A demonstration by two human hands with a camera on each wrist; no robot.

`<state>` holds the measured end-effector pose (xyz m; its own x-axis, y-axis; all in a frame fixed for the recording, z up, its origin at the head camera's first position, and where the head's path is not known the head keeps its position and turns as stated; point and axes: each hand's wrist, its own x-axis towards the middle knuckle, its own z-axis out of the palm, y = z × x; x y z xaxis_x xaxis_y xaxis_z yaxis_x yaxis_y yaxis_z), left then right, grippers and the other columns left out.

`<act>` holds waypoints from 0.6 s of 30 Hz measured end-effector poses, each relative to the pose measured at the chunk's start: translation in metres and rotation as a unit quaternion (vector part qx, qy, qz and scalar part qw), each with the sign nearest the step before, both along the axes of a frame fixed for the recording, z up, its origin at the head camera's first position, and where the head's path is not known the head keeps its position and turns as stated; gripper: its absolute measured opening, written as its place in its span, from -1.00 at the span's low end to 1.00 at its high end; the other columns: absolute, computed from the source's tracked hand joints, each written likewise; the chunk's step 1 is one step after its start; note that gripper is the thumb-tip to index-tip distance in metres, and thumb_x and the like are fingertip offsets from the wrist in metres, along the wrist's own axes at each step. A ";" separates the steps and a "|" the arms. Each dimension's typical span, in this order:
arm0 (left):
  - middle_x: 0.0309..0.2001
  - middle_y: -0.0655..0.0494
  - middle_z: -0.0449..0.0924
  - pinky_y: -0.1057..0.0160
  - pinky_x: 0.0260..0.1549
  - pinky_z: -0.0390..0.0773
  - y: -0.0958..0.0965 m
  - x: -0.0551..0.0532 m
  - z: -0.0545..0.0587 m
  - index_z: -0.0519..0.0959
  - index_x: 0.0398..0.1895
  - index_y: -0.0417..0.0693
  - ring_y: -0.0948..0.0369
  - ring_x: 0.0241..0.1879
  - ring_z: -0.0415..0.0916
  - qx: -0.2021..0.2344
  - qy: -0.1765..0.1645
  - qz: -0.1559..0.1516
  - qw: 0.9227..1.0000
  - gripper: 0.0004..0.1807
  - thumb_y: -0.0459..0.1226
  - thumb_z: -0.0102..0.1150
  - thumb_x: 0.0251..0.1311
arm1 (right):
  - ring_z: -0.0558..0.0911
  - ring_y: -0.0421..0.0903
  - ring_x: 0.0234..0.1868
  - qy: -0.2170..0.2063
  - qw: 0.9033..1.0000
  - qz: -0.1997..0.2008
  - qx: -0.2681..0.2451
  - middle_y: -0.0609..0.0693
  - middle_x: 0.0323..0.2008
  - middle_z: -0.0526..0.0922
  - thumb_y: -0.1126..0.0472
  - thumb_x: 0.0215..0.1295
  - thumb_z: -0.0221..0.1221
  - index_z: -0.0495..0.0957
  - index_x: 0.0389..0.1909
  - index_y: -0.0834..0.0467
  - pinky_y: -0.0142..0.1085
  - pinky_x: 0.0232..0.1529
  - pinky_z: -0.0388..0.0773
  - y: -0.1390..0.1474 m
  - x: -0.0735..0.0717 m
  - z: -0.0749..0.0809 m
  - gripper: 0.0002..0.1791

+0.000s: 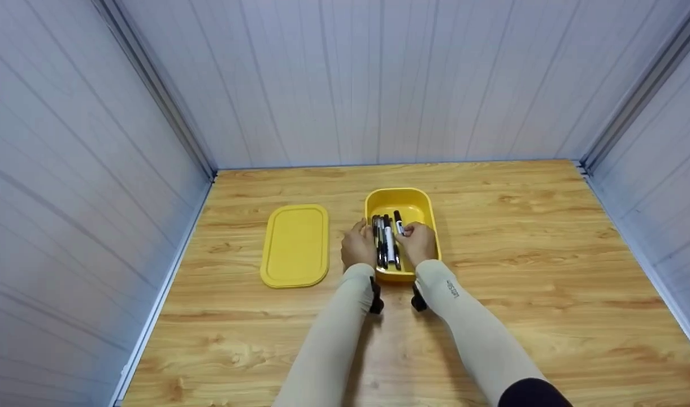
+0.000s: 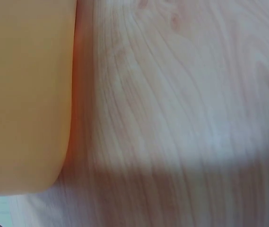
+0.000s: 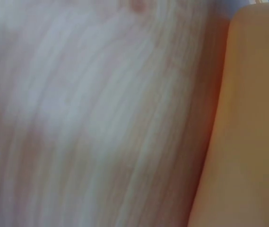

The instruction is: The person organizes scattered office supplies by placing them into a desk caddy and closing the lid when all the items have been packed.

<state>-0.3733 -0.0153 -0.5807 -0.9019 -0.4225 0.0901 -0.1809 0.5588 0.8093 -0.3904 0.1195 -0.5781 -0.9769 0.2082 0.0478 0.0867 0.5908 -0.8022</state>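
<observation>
A yellow plastic box stands uncovered on the table, with several pens and markers lying lengthwise along its left side. Inside it, my right hand pinches a black-capped white marker just right of that group. My left hand holds the box's left wall, its fingertips at the rim. Both wrist views show mostly the outer walls of the box and the wooden surface; the box wall fills the left of the left wrist view, and the right-hand fingers are out of sight in the right wrist view.
A flat yellow lid lies on the wooden table, left of the box. Pale panel walls border the table at the back and on both sides.
</observation>
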 end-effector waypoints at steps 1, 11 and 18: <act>-0.04 0.00 0.71 -0.07 -0.24 0.60 -0.001 0.001 0.000 0.62 0.16 0.22 -0.08 -0.20 0.68 0.000 0.000 0.000 1.000 -0.65 -0.06 0.08 0.37 | 0.70 0.03 -0.20 -0.001 1.000 0.003 0.001 0.16 -0.25 0.74 0.25 0.08 0.38 0.70 -0.19 0.29 -0.17 -0.08 0.60 -0.001 0.000 -0.001 -0.73; 0.00 0.06 0.70 -0.04 -0.22 0.61 -0.003 0.005 -0.005 0.59 0.20 0.24 -0.04 -0.18 0.68 0.007 -0.008 -0.015 1.000 -0.64 -0.04 0.05 0.40 | 0.70 0.04 -0.25 -0.010 1.000 0.006 0.022 0.16 -0.28 0.74 0.25 0.08 0.39 0.70 -0.23 0.30 -0.16 -0.12 0.60 -0.003 0.003 -0.008 -0.75; 0.04 0.09 0.69 -0.05 -0.23 0.61 -0.001 0.001 0.001 0.60 0.19 0.25 -0.04 -0.17 0.68 0.005 -0.010 -0.009 1.000 -0.65 -0.06 0.07 0.40 | 0.66 -0.01 -0.28 -0.041 0.999 0.016 0.005 0.16 -0.27 0.72 0.26 0.11 0.38 0.68 -0.19 0.29 -0.21 -0.17 0.60 -0.002 -0.002 -0.002 -0.74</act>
<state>-0.3727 -0.0161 -0.5801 -0.9109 -0.4070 0.0677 -0.1875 0.5545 0.8108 -0.3925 0.1178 -0.5802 -0.9837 0.1770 -0.0308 0.1331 0.6026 -0.7869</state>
